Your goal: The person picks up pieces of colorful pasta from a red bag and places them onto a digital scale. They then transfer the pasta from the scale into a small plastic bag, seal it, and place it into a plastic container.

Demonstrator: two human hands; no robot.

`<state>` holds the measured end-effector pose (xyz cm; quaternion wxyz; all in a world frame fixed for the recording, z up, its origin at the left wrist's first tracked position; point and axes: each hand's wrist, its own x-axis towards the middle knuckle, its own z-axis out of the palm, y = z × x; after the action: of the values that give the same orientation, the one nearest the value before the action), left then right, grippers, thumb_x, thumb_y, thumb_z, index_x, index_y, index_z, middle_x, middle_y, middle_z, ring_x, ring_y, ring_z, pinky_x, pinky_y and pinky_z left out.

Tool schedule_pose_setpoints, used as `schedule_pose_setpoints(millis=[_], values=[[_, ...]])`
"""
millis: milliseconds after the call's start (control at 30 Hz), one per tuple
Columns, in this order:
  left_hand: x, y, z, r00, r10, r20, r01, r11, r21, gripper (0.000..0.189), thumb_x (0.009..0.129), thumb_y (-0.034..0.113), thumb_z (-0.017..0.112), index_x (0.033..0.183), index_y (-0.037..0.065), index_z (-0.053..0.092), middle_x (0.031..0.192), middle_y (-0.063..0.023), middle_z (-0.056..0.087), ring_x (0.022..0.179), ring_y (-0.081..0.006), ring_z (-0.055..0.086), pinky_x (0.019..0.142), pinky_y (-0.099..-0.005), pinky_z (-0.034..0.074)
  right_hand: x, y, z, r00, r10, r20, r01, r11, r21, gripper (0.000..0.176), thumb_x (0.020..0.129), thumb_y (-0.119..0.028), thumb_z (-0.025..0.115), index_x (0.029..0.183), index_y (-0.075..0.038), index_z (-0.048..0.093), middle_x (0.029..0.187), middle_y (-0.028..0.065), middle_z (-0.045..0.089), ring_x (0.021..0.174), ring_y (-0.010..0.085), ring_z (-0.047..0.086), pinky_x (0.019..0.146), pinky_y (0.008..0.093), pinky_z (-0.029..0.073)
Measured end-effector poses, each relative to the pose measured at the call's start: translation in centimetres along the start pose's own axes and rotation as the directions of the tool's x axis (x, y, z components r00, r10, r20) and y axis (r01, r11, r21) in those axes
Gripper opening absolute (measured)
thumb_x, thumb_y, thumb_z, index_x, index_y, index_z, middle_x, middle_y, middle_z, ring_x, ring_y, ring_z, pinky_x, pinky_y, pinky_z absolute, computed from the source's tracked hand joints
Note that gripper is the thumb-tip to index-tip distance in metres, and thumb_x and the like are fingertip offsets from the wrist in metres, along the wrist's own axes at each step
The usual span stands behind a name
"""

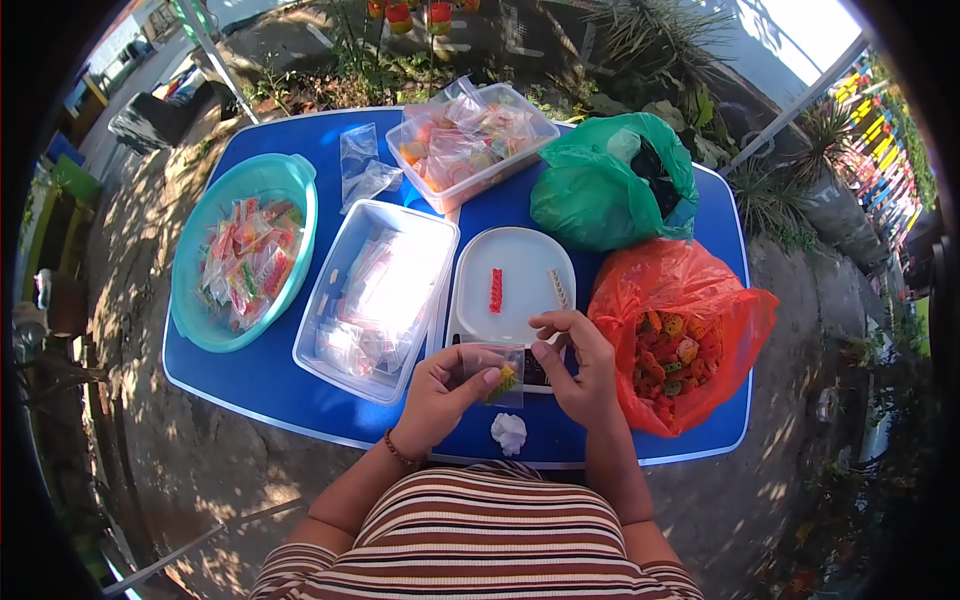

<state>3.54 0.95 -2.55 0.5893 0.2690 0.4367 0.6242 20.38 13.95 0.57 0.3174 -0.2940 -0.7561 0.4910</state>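
Pinched in my left hand [447,395] is a small clear zip bag [511,393] with yellow and green pieces inside. My right hand [580,370] is just right of the bag, its thumb and index finger curved and slightly apart, with nothing visible between them. Beyond my hands stands a white kitchen scale [515,312]. A red twisted piece [496,291] and a pale twisted piece [558,288] rest on its platform. My fingers partly hide the scale's front panel. A crumpled white wad [509,433] lies on the table near my body.
On the blue table [258,398] stand a white tub [303,345] of clear bags, a teal basin [181,300] of filled bags and another tub [548,130] of bags. A green plastic bag [580,190] and a red plastic bag [745,330] of colored pieces are at right.
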Motion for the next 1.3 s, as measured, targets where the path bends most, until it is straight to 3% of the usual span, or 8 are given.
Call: schedule_pose_setpoints(millis=[67,100,200,600,700,800,1000,1300], values=[[0.0,0.2,0.2,0.998,0.021,-0.057,-0.042,0.921,-0.387,0.027,0.104,0.013,0.059,0.126,-0.003,0.060,0.116,-0.0160,0.071,0.110,-0.0245,0.071,0.097,-0.0374,0.059,0.8,1.2,0.2,0.993,-0.032,-0.113,0.002,0.967,-0.255,0.030,0.086,0.000,0.070,0.116,-0.001,0.067,0.113,0.0142,0.068,0.101,0.0300,0.061,0.089,0.0389,0.050],[-0.1,-0.1,0.1,1.000,0.027,-0.013,-0.030,0.932,-0.362,0.028,0.105,0.014,0.058,0.127,-0.002,0.059,0.117,-0.0168,0.071,0.111,-0.0266,0.071,0.096,-0.0397,0.059,1.5,2.2,0.3,0.958,-0.254,-0.133,0.156,0.850,-0.504,0.028,0.086,-0.001,0.067,0.115,-0.002,0.069,0.114,0.0145,0.069,0.105,0.0313,0.061,0.091,0.0407,0.050],[-0.4,-0.5,0.0,0.999,0.008,0.049,0.011,0.934,-0.357,0.029,0.106,0.017,0.055,0.129,0.000,0.058,0.118,-0.0185,0.070,0.113,-0.0312,0.070,0.094,-0.0450,0.061,1.6,3.3,1.0,0.975,-0.207,-0.081,0.077,0.656,-0.751,0.030,0.084,-0.003,0.068,0.114,-0.004,0.071,0.114,0.0139,0.070,0.109,0.0324,0.061,0.093,0.0423,0.049],[-0.2,-0.3,0.3,1.000,0.001,-0.017,-0.004,0.983,-0.186,0.023,0.103,0.015,0.063,0.119,-0.002,0.064,0.109,-0.0181,0.074,0.100,-0.0250,0.075,0.088,-0.0398,0.063,0.6,3.7,1.9,0.951,-0.251,-0.181,0.045,0.690,-0.723,0.024,0.082,-0.002,0.069,0.105,-0.004,0.068,0.096,0.0111,0.070,0.094,0.0314,0.065,0.083,0.0422,0.050],[-0.2,-0.5,0.3,0.999,0.031,-0.028,-0.034,0.995,-0.093,0.022,0.099,0.009,0.068,0.117,-0.003,0.064,0.108,-0.0168,0.075,0.100,-0.0218,0.075,0.091,-0.0359,0.061,0.2,2.8,1.5,0.957,-0.191,-0.217,0.081,0.898,-0.432,0.020,0.086,0.005,0.068,0.105,-0.002,0.066,0.094,0.0103,0.069,0.086,0.0254,0.068,0.077,0.0360,0.053],[-0.3,-0.4,0.5,0.998,0.036,-0.052,-0.037,0.999,-0.023,0.023,0.095,0.005,0.073,0.114,-0.003,0.065,0.106,-0.0165,0.076,0.098,-0.0206,0.075,0.090,-0.0332,0.061,-0.6,1.3,1.0,0.983,0.047,-0.179,-0.009,0.978,0.207,0.015,0.091,0.010,0.065,0.102,0.001,0.063,0.097,0.0101,0.070,0.087,0.0164,0.070,0.076,0.0272,0.055],[-0.3,-0.6,0.6,0.994,0.106,-0.036,-0.103,0.992,0.067,0.027,0.089,0.003,0.079,0.112,-0.003,0.066,0.103,-0.0160,0.077,0.097,-0.0193,0.075,0.086,-0.0307,0.061,-1.3,-0.8,0.3,0.979,-0.036,-0.198,0.117,0.903,0.414,0.020,0.091,0.009,0.071,0.108,0.004,0.061,0.102,0.0123,0.072,0.090,0.0126,0.071,0.077,0.0243,0.056],[-0.3,-0.6,0.6,0.998,0.049,-0.031,-0.044,0.988,0.145,0.030,0.089,0.005,0.080,0.115,-0.004,0.068,0.103,-0.0150,0.077,0.093,-0.0153,0.074,0.083,-0.0283,0.061,-1.0,-1.6,-1.0,0.975,-0.214,-0.066,0.209,0.975,-0.073,0.017,0.079,0.002,0.082,0.092,0.000,0.071,0.086,0.0082,0.073,0.077,0.0176,0.072,0.067,0.0278,0.054]])
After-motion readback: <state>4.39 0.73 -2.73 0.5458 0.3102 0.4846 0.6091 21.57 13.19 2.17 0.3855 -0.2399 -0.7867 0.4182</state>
